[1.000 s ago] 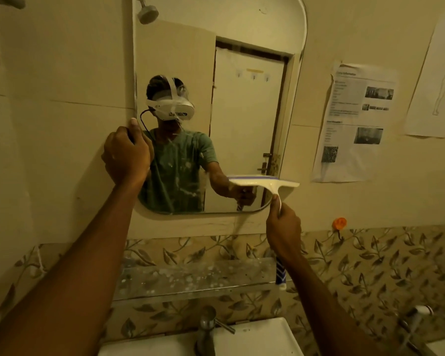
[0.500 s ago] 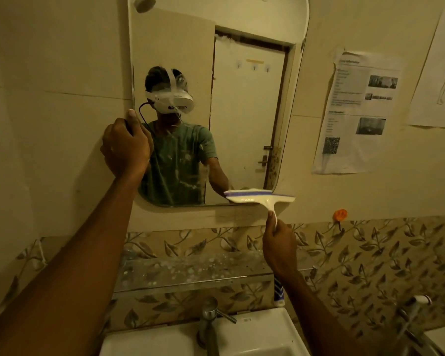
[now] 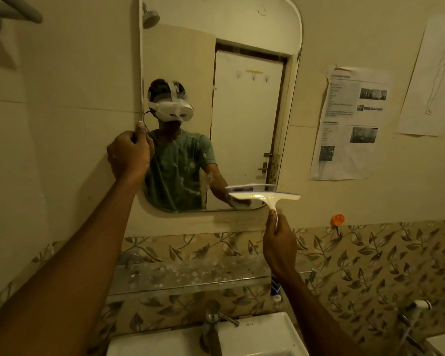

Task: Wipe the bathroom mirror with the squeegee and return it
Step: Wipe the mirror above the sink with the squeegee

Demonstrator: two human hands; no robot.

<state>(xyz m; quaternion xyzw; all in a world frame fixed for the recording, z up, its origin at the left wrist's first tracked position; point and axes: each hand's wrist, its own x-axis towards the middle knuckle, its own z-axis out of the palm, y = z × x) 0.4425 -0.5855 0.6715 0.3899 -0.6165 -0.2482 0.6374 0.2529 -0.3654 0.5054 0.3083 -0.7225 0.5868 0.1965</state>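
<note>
A tall wall mirror (image 3: 249, 119) with rounded corners hangs above the sink. My left hand (image 3: 129, 155) grips its left edge, thumb up along the rim. My right hand (image 3: 279, 242) holds the handle of a white squeegee (image 3: 263, 196) with a blue-edged blade. The blade lies level at the mirror's lower right corner, right by the glass, and its reflection shows just above it. White streaks and spots mark the lower middle of the glass.
A glass shelf (image 3: 190, 274) spotted with white drops runs under the mirror. Below are a tap (image 3: 212, 322) and a white sink (image 3: 254, 335). An orange wall hook (image 3: 337, 219) and taped papers (image 3: 350, 122) sit to the right.
The squeegee slid down the right side of the mirror to its bottom edge, then sits slightly off the lower right corner now. My left hand stayed on the mirror's edge.
</note>
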